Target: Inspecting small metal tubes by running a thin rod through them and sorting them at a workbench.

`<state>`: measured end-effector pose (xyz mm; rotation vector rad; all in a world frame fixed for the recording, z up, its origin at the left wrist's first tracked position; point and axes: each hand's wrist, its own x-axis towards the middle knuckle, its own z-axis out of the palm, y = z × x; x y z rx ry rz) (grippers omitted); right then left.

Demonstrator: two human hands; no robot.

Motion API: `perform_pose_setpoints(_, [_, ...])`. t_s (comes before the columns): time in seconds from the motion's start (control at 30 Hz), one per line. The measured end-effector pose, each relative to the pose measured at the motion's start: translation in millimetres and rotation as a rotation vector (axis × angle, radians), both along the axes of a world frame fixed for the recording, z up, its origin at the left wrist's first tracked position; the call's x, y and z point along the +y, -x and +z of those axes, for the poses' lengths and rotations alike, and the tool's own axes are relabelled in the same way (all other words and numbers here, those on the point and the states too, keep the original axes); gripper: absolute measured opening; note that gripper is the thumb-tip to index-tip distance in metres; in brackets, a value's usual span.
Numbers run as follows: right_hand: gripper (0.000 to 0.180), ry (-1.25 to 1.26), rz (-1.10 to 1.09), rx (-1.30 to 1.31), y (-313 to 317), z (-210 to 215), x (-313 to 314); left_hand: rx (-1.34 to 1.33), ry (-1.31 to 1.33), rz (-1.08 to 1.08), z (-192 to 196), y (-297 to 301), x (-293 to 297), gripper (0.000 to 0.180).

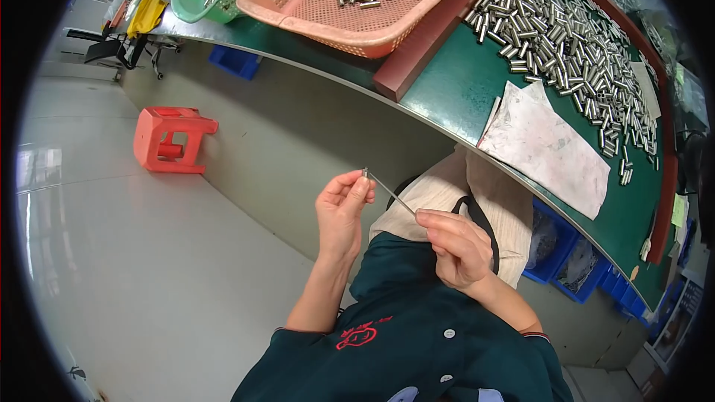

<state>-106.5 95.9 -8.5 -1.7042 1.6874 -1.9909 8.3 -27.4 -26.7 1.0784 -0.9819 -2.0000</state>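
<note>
My left hand (342,207) pinches a small metal cylinder (366,173) between thumb and fingertips, above my lap. A thin metal rod (393,195) slants from my right hand (458,242) up to that cylinder. The fingers of my right hand are closed on the rod's lower end. The rod's tip meets or nearly meets the cylinder; whether it is inside, I cannot tell. On the green tabletop (447,82) at the right lies a large pile of short shiny metal cylinders (566,52).
A stained white cloth (547,149) lies at the table's near edge. A brown-red wooden bar (424,45) separates the pile from a pink basket (313,18) with several cylinders and a green basket (195,0). A red stool (173,141) is on the floor; blue bins (547,242) sit below the table.
</note>
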Motion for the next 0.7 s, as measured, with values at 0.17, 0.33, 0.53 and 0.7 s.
perform_pose_setpoints(0.17, [0.016, -0.014, -0.027, -0.005, 0.9, -1.8, 0.6, 0.012, -0.025, -0.048, 1.0, 3.3, 2.4, 0.012])
perform_pose_setpoints(0.33, [0.017, -0.015, -0.032, -0.002, 1.3, -2.5, -0.6, 0.147, -0.248, -0.107, -1.8, -0.4, -0.5, 0.014])
perform_pose_setpoints(0.53, [0.017, -0.015, -0.036, -0.003, 1.4, -1.2, 1.7, 0.24, -0.361, -0.16, -5.9, -2.8, -0.4, 0.016])
perform_pose_setpoints(0.7, [0.017, -0.013, -0.042, -0.003, 1.1, -2.2, 4.2, 0.256, -0.364, -0.171, -6.2, -2.8, 1.4, 0.017])
